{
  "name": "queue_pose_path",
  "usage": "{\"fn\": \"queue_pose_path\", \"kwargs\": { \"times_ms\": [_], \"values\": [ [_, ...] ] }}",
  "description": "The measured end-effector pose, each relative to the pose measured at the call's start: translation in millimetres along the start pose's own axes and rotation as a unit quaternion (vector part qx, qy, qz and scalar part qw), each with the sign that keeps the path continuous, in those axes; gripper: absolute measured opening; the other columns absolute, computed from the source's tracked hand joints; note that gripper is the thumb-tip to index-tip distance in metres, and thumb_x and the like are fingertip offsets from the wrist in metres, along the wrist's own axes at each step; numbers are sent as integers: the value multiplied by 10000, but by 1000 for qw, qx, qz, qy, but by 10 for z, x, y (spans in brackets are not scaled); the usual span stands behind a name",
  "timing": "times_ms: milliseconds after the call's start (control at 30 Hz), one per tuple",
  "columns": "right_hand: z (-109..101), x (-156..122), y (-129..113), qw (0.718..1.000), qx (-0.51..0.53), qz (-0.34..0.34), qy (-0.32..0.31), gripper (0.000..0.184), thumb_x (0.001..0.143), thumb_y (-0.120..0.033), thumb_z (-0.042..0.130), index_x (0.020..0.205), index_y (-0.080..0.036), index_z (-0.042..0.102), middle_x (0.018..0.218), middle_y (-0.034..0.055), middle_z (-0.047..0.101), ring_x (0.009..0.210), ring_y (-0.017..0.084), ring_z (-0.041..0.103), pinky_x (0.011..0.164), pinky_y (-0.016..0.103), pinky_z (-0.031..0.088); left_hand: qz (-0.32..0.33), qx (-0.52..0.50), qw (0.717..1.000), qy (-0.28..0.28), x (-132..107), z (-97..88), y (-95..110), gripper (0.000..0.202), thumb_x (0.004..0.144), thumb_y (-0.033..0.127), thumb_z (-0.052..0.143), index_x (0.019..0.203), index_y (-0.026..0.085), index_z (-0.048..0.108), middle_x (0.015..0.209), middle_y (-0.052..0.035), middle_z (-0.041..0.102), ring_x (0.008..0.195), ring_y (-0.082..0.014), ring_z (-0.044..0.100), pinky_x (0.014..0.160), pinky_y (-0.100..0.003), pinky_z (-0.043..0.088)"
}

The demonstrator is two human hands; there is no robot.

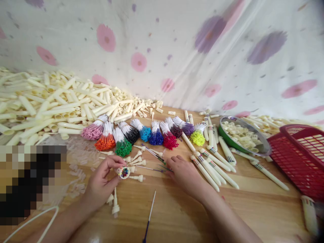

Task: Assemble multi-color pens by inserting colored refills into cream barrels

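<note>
My left hand (105,179) pinches a short cream pen barrel piece (124,172). Its open round end faces me, and several coloured tips show inside. My right hand (181,172) is low over the table with thumb and fingers closed on a thin pen refill (165,168) with a dark green end, partly blurred. Between the hands lie loose refills (153,154) and several cream cone-shaped pen tips (138,178). A single white and dark blue refill (151,212) lies nearer to me.
Behind the hands stand refill bundles sorted by colour, such as green (123,146) and red (170,140). A heap of cream barrels (50,104) fills the left. At right are assembled-looking pens (206,172), a green-sided bowl (227,136) of cream parts and a red basket (291,158).
</note>
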State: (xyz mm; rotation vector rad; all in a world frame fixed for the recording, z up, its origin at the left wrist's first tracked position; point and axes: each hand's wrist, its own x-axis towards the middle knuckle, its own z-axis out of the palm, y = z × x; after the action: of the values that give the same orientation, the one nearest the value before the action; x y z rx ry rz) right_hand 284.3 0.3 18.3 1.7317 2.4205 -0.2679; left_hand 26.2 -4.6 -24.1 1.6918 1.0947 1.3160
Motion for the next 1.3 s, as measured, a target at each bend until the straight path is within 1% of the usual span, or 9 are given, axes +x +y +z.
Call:
{"fn": "queue_pose_path", "kwargs": {
  "times_ms": [133,267,400,533,633,800,933,1067,1300],
  "values": [
    [-1,8,-104,996,44,16,72,68,841,-217,584,873,-163,612,888,91,650,865,234,579,670,293,430,17,30,999,-22,-13,-20,-31,156,739,80,578,826,207,554,876,-26,609,852,-172,621,759,-294,507],
    [82,30,-380,972,140,-128,140,136,815,-245,623,924,-165,605,902,76,632,865,211,561,738,302,456,36,48,997,-47,-30,-26,-69,173,751,84,578,866,211,562,896,-26,612,865,-170,612,765,-290,498],
    [258,114,-575,972,106,-165,128,150,764,-197,670,895,-150,615,903,96,635,872,246,564,758,357,473,52,62,995,-51,-20,-25,-49,155,762,102,589,872,209,567,889,-26,623,868,-170,620,768,-287,504],
    [161,81,-450,970,167,-140,105,74,812,-114,593,882,-137,594,907,99,656,842,210,595,738,314,483,60,84,993,-60,17,-32,6,109,787,172,619,881,219,592,899,-22,655,865,-164,643,758,-269,524],
    [-79,-67,-238,952,257,-98,135,102,895,-194,516,977,-160,567,857,62,654,749,166,609,664,267,478,90,116,987,-65,41,-38,29,129,802,227,633,931,229,626,925,-31,687,907,-176,650,797,-278,528],
    [-337,-286,-130,920,279,-171,215,144,927,-216,472,1047,-170,536,874,56,623,790,150,594,681,254,470,139,145,976,-79,46,-32,30,162,836,274,605,990,235,639,952,-41,702,914,-175,662,795,-269,539],
    [-334,-296,-254,914,264,-214,221,132,936,-194,443,1022,-151,534,827,59,620,754,151,585,653,249,476,139,154,975,-85,28,-26,32,169,849,287,588,1005,240,636,963,-38,702,928,-182,662,806,-282,538],
    [-292,-251,-319,913,263,-218,221,125,939,-190,435,1008,-153,532,805,59,618,717,149,581,624,246,471,145,159,972,-95,22,-27,44,171,857,279,575,1012,236,636,969,-35,700,931,-173,660,813,-274,535],
    [-154,-172,-365,908,331,-201,161,130,923,-274,486,994,-166,493,796,36,603,708,137,562,620,232,452,151,189,962,-126,-16,-20,66,187,870,301,553,1032,243,626,993,-41,697,941,-178,661,813,-288,537]
  ]
}}
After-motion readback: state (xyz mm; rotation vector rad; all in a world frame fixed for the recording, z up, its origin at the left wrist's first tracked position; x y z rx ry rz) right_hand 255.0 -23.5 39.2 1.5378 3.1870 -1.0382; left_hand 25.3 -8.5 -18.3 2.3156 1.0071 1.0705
